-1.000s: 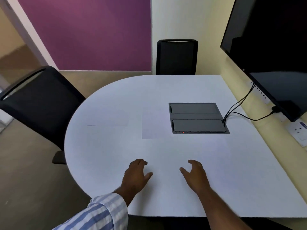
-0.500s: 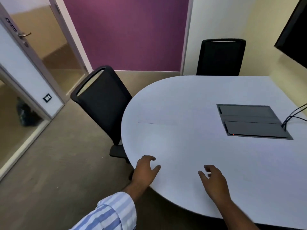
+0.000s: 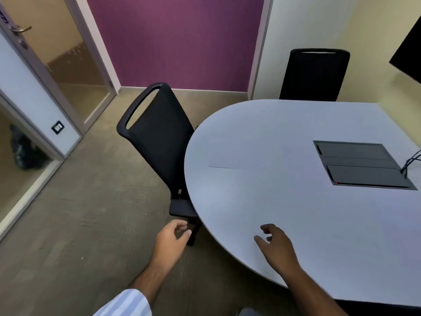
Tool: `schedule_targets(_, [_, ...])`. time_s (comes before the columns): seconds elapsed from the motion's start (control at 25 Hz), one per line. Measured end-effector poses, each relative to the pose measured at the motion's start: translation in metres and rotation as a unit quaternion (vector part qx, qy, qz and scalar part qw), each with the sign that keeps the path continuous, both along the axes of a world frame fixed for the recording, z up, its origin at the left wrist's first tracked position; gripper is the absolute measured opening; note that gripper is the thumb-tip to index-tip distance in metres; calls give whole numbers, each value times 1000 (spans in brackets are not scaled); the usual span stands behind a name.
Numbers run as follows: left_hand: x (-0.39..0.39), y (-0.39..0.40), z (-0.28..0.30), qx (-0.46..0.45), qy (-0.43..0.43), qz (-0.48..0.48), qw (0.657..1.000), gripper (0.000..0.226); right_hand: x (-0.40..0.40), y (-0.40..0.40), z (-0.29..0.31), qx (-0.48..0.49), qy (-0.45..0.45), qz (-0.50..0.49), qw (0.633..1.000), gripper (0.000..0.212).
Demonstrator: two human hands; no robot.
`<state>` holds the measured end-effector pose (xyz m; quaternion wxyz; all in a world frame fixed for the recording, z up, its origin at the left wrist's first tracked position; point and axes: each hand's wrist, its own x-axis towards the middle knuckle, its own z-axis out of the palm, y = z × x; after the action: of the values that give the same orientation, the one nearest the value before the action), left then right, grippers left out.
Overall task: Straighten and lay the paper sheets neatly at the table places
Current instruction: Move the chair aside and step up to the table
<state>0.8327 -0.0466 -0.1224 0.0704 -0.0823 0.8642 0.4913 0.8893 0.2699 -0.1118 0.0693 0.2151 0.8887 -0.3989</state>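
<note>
The white table [image 3: 284, 201] has a rounded end and fills the right half of the head view. One paper sheet [image 3: 230, 159] lies flat on it, white on white and hard to make out; only its near edge shows, as a thin dark line on the table's rounded end, just inside the rim beside the nearer black chair [image 3: 159, 142]. I cannot tell the sheet's far edges.

The left hand [image 3: 173, 238] hangs off the table, over the carpeted floor [image 3: 79, 224], just beside the table's curved rim and near the base of that chair. Its grip is released: fingers loosely curled, nothing between them. A striped sleeve [image 3: 127, 304] covers the forearm behind it.

The right hand [image 3: 276, 246] is over the table, just inside its near rim, palm down with the fingers spread and slightly bent. Its grip is released too, holding nothing. Whether the fingertips touch the table I cannot tell. Both hands are well apart from the sheet, which lies farther across the table from them.

A dark grey cable box [image 3: 362, 165] is sunk into the table toward its right side, with black cables [image 3: 410, 163] running out of its right edge. A second black chair [image 3: 314, 75] stands at the table's far side. Beyond the nearer chair, away from the table, are a purple wall [image 3: 177, 42] and a glass door [image 3: 57, 65].
</note>
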Motion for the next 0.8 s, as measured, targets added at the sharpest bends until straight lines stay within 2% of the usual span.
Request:
schedule_targets(0.16, [-21,-32,-13,18,-28,2,999,22,-47,-27,-3,-13,-9,16,1000,37])
schedule_targets(0.4, [-92,-98,-23,-13,-55,-17,998,28,-116,-58,-28,-29,-36,19,999,33])
schedule_targets(0.52, [-133,-124,-11,-3,-96,4,995,24,-161,-79,-34,-26,-52,29,998,36])
schedule_targets(0.68, [-201,-142,-5,22,-99,38,994,16,-234,-112,-30,-18,-43,62,997,44])
schedule_targets(0.8, [-248,-167,-7,31,-123,52,991,15,-287,-141,-23,-32,-69,84,994,42])
